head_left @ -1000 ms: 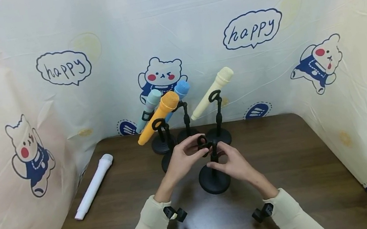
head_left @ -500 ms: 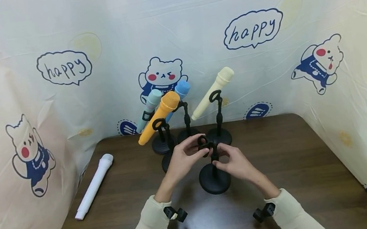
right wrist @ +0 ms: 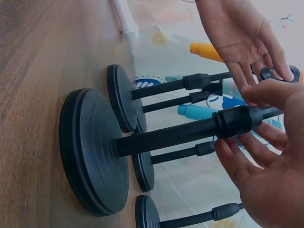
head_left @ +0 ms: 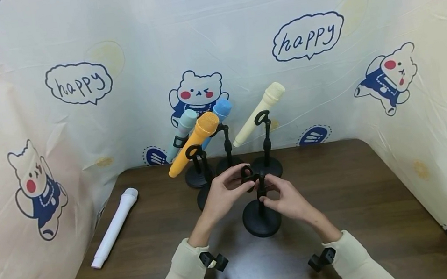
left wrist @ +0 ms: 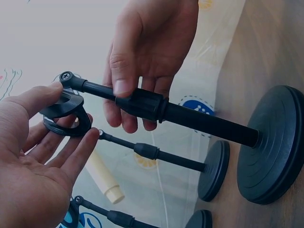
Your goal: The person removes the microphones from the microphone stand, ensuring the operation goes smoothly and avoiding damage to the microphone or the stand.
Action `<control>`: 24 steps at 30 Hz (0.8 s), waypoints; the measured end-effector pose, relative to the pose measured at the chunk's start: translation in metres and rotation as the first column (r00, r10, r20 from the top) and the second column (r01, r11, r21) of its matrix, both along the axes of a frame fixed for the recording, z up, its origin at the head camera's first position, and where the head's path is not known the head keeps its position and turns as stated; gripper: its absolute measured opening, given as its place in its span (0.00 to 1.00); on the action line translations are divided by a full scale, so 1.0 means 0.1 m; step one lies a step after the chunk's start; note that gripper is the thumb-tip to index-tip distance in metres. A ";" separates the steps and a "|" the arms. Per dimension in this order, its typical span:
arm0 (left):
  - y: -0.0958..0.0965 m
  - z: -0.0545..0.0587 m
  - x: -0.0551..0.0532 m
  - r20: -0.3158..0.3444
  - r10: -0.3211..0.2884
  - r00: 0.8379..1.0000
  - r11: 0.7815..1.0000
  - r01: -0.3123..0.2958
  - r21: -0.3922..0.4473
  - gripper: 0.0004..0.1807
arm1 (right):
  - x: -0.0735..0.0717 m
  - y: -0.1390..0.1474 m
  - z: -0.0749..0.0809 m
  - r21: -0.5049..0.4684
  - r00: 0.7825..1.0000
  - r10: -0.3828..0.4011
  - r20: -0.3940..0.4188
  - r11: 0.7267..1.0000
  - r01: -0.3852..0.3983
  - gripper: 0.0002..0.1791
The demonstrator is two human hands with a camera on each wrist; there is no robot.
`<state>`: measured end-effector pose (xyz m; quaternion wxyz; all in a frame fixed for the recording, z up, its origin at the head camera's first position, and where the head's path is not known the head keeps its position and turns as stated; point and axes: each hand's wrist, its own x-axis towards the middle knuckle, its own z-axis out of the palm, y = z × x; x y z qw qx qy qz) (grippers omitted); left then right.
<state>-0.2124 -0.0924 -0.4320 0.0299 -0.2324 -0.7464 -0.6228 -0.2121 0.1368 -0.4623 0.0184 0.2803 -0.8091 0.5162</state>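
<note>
A black desktop microphone stand [head_left: 261,219] stands upright on the table between my hands. My left hand [head_left: 223,195] pinches its ring-shaped clip [left wrist: 66,114] between thumb and fingers; no microphone sits in this clip. On the other side, my right hand [head_left: 285,198] holds the pole at its thick collar [left wrist: 140,103], with the thumb laid along it and the fingers behind. The round base [right wrist: 92,152] rests flat on the wood in the right wrist view.
Behind are several stands bearing an orange microphone [head_left: 194,144], a teal one [head_left: 182,133], a blue one [head_left: 221,107] and a cream one [head_left: 260,112]. A white microphone [head_left: 114,227] lies at the table's left. Printed cloth [head_left: 234,29] encloses the back and sides.
My right thumb has shifted slightly to the right at the pole since the first frame. The left hand, the stand and the microphones stay in place.
</note>
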 end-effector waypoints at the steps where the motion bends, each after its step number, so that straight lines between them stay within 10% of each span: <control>1: 0.00 0.00 0.00 -0.001 0.001 1.000 1.000 -0.001 0.001 0.24 | 0.00 0.00 0.00 0.002 1.000 -0.012 -0.004 1.000 0.012 0.19; 13: 0.00 -0.01 0.00 -0.018 0.006 1.000 1.000 -0.006 -0.004 0.25 | 0.01 -0.02 0.00 0.081 0.984 -0.171 -0.051 0.981 0.175 0.21; 24: 0.00 0.00 0.00 -0.010 0.007 1.000 1.000 -0.007 -0.009 0.25 | 0.01 0.02 0.00 -0.006 1.000 -0.005 -0.004 1.000 0.005 0.19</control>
